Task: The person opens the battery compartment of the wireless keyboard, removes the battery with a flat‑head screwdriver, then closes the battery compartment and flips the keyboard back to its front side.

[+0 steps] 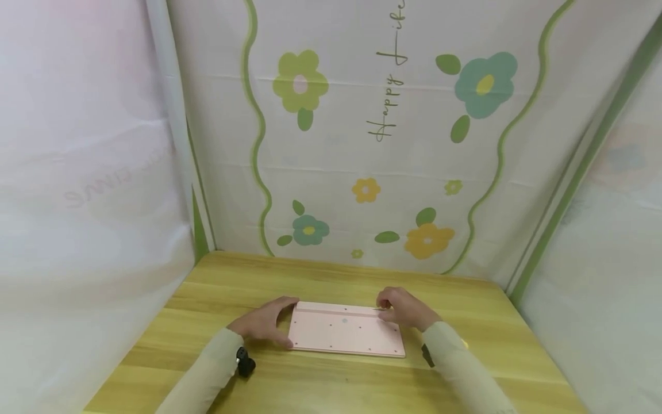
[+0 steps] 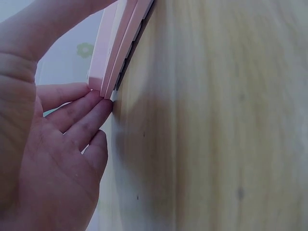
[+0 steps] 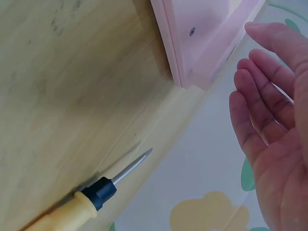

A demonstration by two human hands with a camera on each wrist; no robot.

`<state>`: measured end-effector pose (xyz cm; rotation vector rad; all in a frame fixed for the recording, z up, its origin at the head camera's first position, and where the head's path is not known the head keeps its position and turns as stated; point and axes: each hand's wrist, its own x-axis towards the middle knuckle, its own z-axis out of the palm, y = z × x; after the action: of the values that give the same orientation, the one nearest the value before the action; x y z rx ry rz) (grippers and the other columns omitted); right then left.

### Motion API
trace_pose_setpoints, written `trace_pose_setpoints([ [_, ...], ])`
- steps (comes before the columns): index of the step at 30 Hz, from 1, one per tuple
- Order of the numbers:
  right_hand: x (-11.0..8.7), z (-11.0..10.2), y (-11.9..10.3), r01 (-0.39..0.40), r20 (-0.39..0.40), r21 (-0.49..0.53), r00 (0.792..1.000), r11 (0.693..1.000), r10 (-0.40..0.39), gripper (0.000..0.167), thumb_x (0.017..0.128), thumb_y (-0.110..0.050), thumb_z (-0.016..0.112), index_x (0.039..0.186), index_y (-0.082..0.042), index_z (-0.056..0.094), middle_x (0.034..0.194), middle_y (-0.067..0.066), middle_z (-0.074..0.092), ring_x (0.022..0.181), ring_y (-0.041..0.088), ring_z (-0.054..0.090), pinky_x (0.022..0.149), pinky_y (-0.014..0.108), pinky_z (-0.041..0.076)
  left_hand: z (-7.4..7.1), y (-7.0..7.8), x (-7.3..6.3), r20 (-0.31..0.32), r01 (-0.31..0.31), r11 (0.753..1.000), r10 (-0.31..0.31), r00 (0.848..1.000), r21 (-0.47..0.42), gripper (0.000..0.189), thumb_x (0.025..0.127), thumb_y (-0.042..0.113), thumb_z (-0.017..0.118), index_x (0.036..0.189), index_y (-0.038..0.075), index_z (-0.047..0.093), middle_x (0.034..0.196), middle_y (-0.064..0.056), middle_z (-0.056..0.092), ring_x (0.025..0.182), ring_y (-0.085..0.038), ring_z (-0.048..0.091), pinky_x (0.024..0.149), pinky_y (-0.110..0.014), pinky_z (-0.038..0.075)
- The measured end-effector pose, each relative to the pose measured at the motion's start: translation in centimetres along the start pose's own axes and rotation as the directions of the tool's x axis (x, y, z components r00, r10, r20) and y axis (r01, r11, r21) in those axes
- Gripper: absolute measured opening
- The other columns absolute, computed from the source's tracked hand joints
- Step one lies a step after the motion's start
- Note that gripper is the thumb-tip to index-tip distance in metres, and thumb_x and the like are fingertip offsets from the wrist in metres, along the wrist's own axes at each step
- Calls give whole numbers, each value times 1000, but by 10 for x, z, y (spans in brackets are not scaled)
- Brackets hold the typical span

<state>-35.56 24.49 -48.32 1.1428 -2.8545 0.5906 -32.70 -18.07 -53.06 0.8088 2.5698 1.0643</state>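
A pink keyboard (image 1: 343, 333) lies face down on the table, its back dotted with several small screws. The dark undersides of its key side show along the edge in the left wrist view. My left hand (image 1: 266, 323) spans its left end, with the thumb at the near corner and the fingers at the far corner. In the left wrist view those fingertips (image 2: 103, 98) touch the keyboard's corner. My right hand (image 1: 405, 307) is at the far right corner, fingers loosely bent, thumb close over the raised far strip. Whether the thumb touches it is hard to tell.
A yellow-handled screwdriver (image 3: 98, 192) with a black collar lies on the wooden table (image 1: 320, 385), right of the keyboard; the right sleeve mostly covers it in the head view. White flower-printed cloth (image 1: 336, 144) encloses the table's back and sides.
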Motion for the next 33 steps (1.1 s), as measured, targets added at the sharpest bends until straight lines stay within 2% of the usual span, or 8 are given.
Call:
trace_pose_setpoints([
  [7,-1,7,4,-26,-4,-2,1000,1000,26,8,89,2,77,90,-4,71,85,7,67,77,17,56,68,22,48,2,4,0,11,0,1000,-1,1000,12,118,72,46,96,164,5,34,169,-18,37,157,-42,34,127,-65,29],
  [14,1,7,4,-52,5,4,999,999,52,7,89,1,78,90,-5,73,87,6,68,78,16,58,68,22,51,2,6,-1,9,-3,1000,3,1000,-1,117,73,44,96,164,4,33,169,-19,36,157,-44,33,127,-66,28],
  [19,8,2,1,-67,51,-11,996,998,68,9,90,2,78,86,-5,74,82,6,69,74,12,54,66,22,48,1,6,-1,10,12,1000,-12,1000,2,118,72,45,96,164,6,33,170,-17,35,158,-43,32,127,-67,28],
  [22,13,-3,-4,-107,106,14,989,994,105,10,90,2,78,83,-5,74,80,6,70,71,9,53,64,21,48,0,6,-2,14,14,1000,-14,1000,-1,118,73,46,96,164,6,33,170,-17,35,158,-43,32,127,-66,27],
  [27,22,-13,-13,-255,193,54,951,965,241,10,87,0,83,83,-5,75,80,3,71,69,11,55,63,23,50,0,7,-2,14,1,1000,-1,1000,-3,117,73,43,96,164,3,33,169,-19,36,157,-43,32,127,-67,27],
  [31,33,-18,-14,-376,244,71,905,924,350,13,82,-1,88,81,-7,77,78,2,72,67,11,56,61,24,50,0,6,-2,11,-2,1000,2,1000,14,117,74,42,96,163,2,32,169,-19,36,157,-44,33,126,-67,28],
  [33,38,-18,-12,-436,272,78,875,897,401,14,80,-2,89,80,-8,77,77,1,73,64,10,54,57,22,46,1,6,-2,13,1,1000,-1,1000,22,117,74,43,95,164,3,32,168,-18,37,157,-42,34,127,-66,29],
])
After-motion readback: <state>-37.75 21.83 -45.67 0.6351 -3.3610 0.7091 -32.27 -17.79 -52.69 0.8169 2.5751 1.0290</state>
